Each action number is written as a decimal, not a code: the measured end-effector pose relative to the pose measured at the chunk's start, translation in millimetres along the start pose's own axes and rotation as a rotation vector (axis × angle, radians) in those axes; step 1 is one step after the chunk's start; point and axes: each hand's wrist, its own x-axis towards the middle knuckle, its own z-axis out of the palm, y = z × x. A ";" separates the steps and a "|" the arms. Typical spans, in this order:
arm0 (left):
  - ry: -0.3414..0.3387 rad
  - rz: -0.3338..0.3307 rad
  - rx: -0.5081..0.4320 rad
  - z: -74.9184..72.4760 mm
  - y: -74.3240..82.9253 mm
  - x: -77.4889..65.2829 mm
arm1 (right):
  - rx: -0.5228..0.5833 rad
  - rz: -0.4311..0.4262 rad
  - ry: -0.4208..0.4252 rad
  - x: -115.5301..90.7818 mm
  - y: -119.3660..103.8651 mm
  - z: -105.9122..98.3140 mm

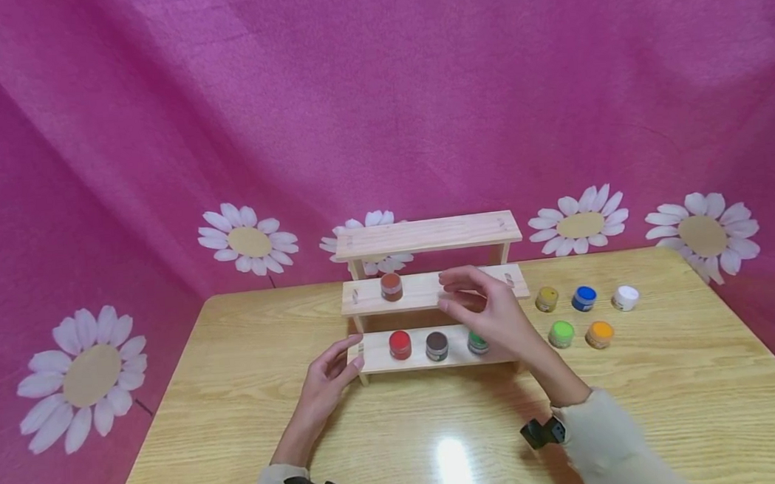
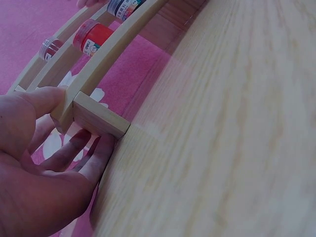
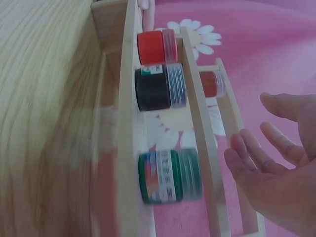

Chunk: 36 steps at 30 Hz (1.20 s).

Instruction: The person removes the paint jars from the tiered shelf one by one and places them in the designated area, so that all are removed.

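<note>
Pinches pale wooden tiered stand (image 1: 420, 293) with left grip (image 1: 328, 379), spreads right grip (image 1: 490, 311); might topple round green plastic jar (image 3: 170, 175) by dipping low.

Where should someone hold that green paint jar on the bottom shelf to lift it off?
Probably round the lid and upper sides of the green jar, coming from the near side and slightly above. It stands upright and round, so opposite sides suit a pinch; the middle shelf rises behind it, while a gap separates it from the dark jar.
</note>
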 end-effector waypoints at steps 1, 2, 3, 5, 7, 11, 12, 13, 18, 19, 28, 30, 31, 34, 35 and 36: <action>0.001 -0.006 -0.003 0.0 0.2 -0.2 | -0.004 0.002 0.000 2.0 -0.5 2.8; 0.000 -0.007 -0.003 -0.1 0.2 -0.2 | -0.011 0.005 -0.001 4.0 -0.8 5.4; -0.001 -0.007 -0.003 -0.2 0.2 -0.3 | -0.012 0.004 -0.003 6.1 -1.5 7.9; -0.002 -0.006 0.001 -0.5 0.1 -0.3 | -0.024 0.005 -0.007 10.3 -1.7 12.8; -0.001 -0.005 0.002 -0.8 0.0 -0.2 | -0.039 -0.002 -0.013 14.5 -1.8 17.5; -0.001 -0.004 0.006 -1.1 0.2 -0.3 | -0.077 -0.001 -0.022 22.6 -1.2 26.9; -0.001 -0.006 0.006 -1.0 0.3 -0.3 | -0.085 0.001 -0.023 24.5 -1.3 29.2; -0.002 -0.006 0.007 -0.9 0.5 -0.2 | -0.095 0.004 -0.024 26.3 -1.0 31.3; 0.002 -0.003 0.008 -0.2 1.7 -0.3 | -0.112 0.007 -0.035 36.2 1.1 41.3; 0.002 -0.002 0.006 -0.1 1.8 -0.5 | -0.115 0.006 -0.039 37.9 1.6 43.1; -0.004 -0.008 -0.001 -0.3 1.3 -1.5 | -0.142 0.016 -0.048 47.3 4.0 55.9; -0.002 -0.003 -0.003 -0.4 1.2 -1.3 | -0.144 0.017 -0.045 48.7 3.8 57.9; -0.002 0.000 -0.002 -0.4 1.2 -1.1 | -0.151 0.017 -0.044 49.4 3.8 58.8; -0.002 0.001 -0.002 -0.5 0.8 -0.8 | -0.176 0.024 -0.039 50.4 4.6 60.7; -0.004 -0.002 -0.004 -0.6 0.7 -0.8 | -0.182 0.026 -0.037 50.5 4.8 61.1; -0.006 -0.003 -0.005 -0.6 0.7 -0.8 | -0.187 0.026 -0.035 50.6 5.0 61.4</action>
